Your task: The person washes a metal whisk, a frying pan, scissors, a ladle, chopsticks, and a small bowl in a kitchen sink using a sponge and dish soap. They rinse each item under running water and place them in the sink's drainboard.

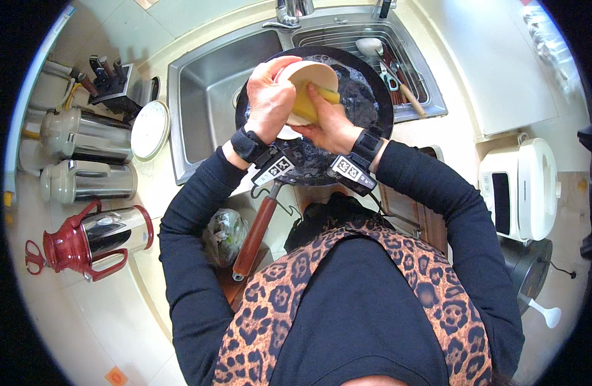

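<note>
Over a black wok (383, 108) holding soapy water, my left hand (269, 96) grips a cream-coloured bowl (308, 71) by its rim. The bowl is tilted so that its inside faces me. My right hand (332, 120) presses a yellow sponge (309, 103) against the inside of the bowl, its thumb on top. Part of another white dish (288, 133) shows in the wok below the bowl. The wok's reddish wooden handle (259, 229) points back towards me.
The wok rests across a double steel sink (218, 91) under a faucet (295, 9). Utensils and blue-handled scissors (389, 81) lie in the right basin's rack. Left are a stack of white plates (149, 129), a knife block (127, 89) and a red thermos jug (98, 239). A white rice cooker (520, 188) stands right.
</note>
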A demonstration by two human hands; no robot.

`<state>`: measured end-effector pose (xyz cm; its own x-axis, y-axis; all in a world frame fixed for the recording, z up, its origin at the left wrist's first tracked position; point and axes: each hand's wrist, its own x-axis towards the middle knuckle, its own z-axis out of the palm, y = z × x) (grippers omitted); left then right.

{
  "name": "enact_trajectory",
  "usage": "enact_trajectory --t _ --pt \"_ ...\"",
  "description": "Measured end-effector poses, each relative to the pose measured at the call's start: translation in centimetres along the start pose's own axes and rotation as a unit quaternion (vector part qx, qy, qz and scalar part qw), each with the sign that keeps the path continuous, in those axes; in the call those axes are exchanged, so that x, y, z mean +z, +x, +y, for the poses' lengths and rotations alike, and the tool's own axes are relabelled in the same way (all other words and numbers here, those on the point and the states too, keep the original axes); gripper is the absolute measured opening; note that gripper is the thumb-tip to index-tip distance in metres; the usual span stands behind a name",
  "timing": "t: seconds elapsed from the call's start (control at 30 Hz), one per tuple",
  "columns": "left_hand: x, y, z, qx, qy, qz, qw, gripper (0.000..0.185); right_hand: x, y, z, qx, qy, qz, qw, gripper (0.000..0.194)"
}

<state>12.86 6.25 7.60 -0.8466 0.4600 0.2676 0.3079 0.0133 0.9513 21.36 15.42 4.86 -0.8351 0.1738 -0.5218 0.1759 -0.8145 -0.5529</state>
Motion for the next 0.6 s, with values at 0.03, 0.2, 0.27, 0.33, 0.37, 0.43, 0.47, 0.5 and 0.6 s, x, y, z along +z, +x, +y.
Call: enact_trajectory --t 0.03,0.2,0.27,0.33,0.37,0.43,0.47,0.5,0.6 --pt "0.2 0.1 0.2 0.019 0.008 0.01 1.0 0.037 0.1 0.0 0.3 -0.004 0.033 -0.009 0.999 0.054" --pt "1.2 0.6 1.0 0.116 0.031 0.054 0.991 0.034 0.5 0.8 1.6 -0.05 0.038 -0.082 0.995 0.055" --pt "1.3 0.6 1.0 0.132 0.024 0.059 0.989 0.038 0.2 1.1 0.9 0.077 0.197 -0.157 0.965 0.055" --pt "0.9 0.5 0.8 0.121 0.039 0.042 0.991 0.041 -0.5 1.2 -0.7 0.087 0.109 -0.118 0.983 0.055" --pt "0.6 0.5 0.6 0.115 0.051 0.026 0.992 0.043 -0.7 1.1 -1.5 0.088 0.056 -0.07 0.992 0.054" --pt "-0.7 0.9 0.1 0.037 0.103 -0.072 0.991 0.045 -1.8 0.3 -3.6 -0.021 -0.153 -0.02 0.988 0.048" --pt "-1.5 1.1 -0.1 -0.011 0.014 -0.157 0.987 0.044 -2.0 0.1 -5.0 -0.068 -0.307 -0.033 0.949 0.041" --pt "-1.9 1.3 -0.4 -0.1 -0.048 -0.228 0.967 0.044 -2.1 0.0 -6.2 -0.097 -0.453 -0.038 0.885 0.034" --pt "-1.4 1.5 -1.1 -0.109 -0.023 -0.325 0.939 0.034 -1.4 0.1 -7.5 -0.325 -0.746 -0.102 0.572 0.027"
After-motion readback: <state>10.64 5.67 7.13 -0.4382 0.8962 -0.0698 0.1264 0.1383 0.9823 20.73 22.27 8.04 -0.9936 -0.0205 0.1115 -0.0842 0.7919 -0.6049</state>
